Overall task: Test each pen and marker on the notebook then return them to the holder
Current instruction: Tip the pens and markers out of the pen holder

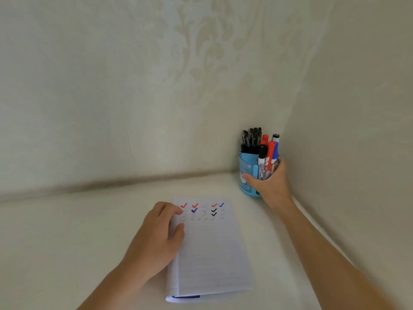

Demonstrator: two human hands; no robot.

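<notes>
Currently the notebook (212, 249) is lying open on the pale table (89, 231), its lined page facing up and its folded spine edge running along the side nearer the left hand (156, 233). Tick marks (201, 209) in red, blue and black are sitting in rows across the far end of the notebook page, with fainter grey ticks just below them.

Left hand is resting on the notebook's left edge, near those ticks. Fingers are loosely bent, tips pressing down on the paper, thumb lying on the page; nothing is being held in it.

Beyond the notebook's far right corner, close to where the two walls meet, the blue holder (245, 173) is standing upright. Right hand (270, 182) is wrapping round the holder from the side away from the notebook: thumb lying across the front of it, fingers curling round the far side. Whether the fingers are also touching the marker barrels is hard to tell.

Black pens (251, 139) are standing bunched in the part of the holder nearer the notebook's left side. Markers (269, 153) with black, red and blue caps are standing in the part nearer the right hand, caps up.

Patterned wall (134, 108) is rising behind the notebook.
</notes>
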